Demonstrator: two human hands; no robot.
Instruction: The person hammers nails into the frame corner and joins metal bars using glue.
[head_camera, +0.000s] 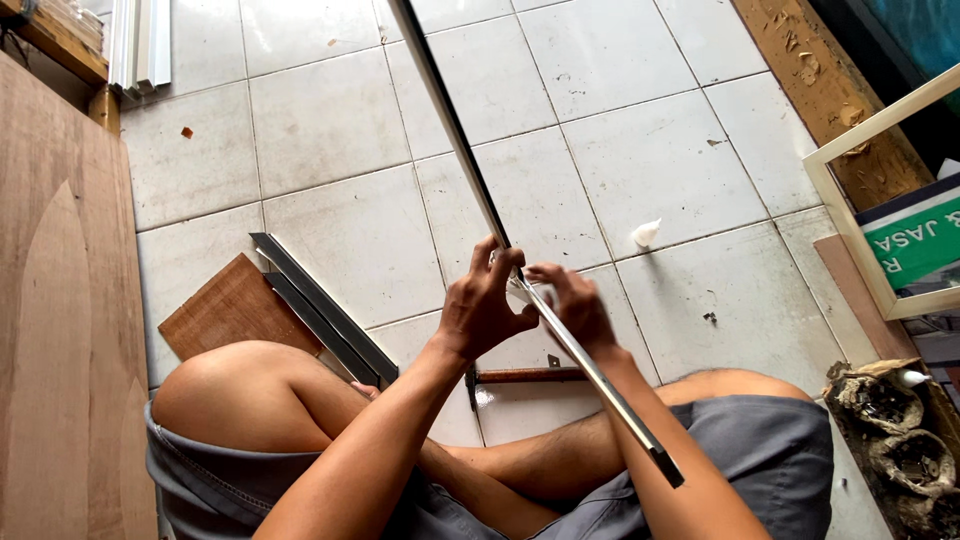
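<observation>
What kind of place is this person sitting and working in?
Probably a small home workshop for frames or metal trim, though that is a guess. The person sits on a white tiled floor, both hands on a long metal strip. Cut dark metal profiles and plywood sheets lie nearby.

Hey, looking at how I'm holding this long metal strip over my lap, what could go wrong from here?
1. The long metal strip reaches far across the tiled floor; held only mid-length by the left hand and right hand, it may sway or bend.
2. Its near end hangs over your bare forearm and thigh; a slip might scrape skin.
3. Fingertips pinch along its thin edge, so sliding them could cut.
</observation>
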